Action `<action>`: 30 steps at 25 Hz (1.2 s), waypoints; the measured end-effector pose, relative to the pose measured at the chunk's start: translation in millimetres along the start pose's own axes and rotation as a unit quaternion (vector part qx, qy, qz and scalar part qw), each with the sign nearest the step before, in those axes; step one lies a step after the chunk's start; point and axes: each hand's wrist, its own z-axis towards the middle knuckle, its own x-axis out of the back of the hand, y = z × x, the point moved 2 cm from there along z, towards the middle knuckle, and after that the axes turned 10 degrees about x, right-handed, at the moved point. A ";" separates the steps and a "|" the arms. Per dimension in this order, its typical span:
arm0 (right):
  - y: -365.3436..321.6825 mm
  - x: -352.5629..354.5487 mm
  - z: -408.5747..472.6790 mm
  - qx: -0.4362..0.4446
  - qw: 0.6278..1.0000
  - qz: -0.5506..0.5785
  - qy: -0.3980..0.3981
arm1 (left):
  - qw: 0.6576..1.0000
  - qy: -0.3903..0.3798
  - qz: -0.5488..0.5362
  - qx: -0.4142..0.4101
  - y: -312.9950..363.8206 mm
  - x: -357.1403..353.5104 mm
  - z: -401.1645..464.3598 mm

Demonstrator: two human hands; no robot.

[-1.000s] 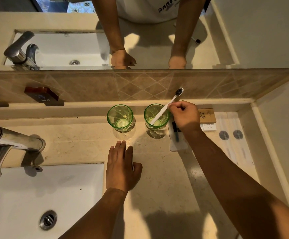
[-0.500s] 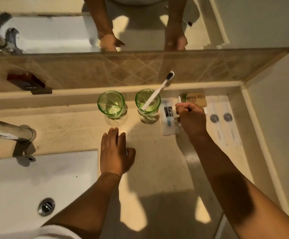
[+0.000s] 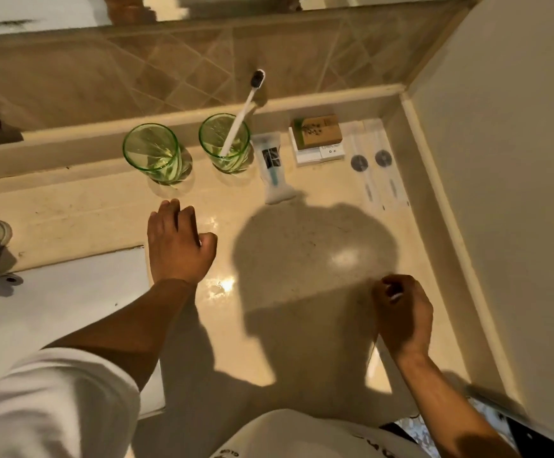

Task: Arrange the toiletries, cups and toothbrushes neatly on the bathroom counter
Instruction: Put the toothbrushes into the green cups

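Since a moment ago the right hand [image 3: 402, 314] has drawn back from the toothbrush [image 3: 241, 112], fingers curled, apparently empty; left hand [image 3: 174, 241] rests flat on the counter [image 3: 302, 259].

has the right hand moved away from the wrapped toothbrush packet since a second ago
Yes. The right hand has pulled back toward the counter's near edge, well clear of the packet beside the green cups.

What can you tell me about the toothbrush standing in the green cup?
The toothbrush has a slim white handle, plastic by the look, and a dark bristle head. It stands tilted in the right-hand green glass cup, foot on the cup's bottom, handle leaning on the far rim, head up and rightward before the tiled wall. Neither hand touches it.
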 end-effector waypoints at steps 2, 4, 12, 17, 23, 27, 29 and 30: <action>16.3 8.2 -10.2 -0.055 0.998 -0.019 -0.010 | 1.000 -0.003 -0.006 0.003 1.1 0.7 -2.2; 23.9 9.0 -16.4 -0.070 0.995 -0.053 -0.054 | 1.000 -0.008 -0.011 0.004 1.0 -0.3 -1.7; 31.9 2.5 -23.2 -0.119 0.988 -0.037 -0.087 | 0.999 -0.003 -0.031 0.018 -0.6 1.7 -2.5; 19.0 4.5 -24.5 -0.099 0.988 -0.014 -0.116 | 0.999 0.001 -0.029 0.017 -2.3 3.1 -0.8; -95.6 -26.4 16.5 0.045 0.982 0.156 -0.099 | 0.999 -0.004 -0.028 0.019 -5.5 1.5 1.7; -192.9 -62.5 57.9 0.071 0.938 0.301 -0.157 | 0.999 -0.035 0.001 0.035 -5.3 4.2 6.0; -232.8 -78.0 68.6 0.073 0.913 0.353 -0.190 | 0.997 -0.063 0.032 0.035 -4.3 5.2 4.4; -249.6 -86.6 71.6 0.066 0.897 0.384 -0.207 | 0.996 -0.072 0.040 0.036 -4.9 5.2 4.5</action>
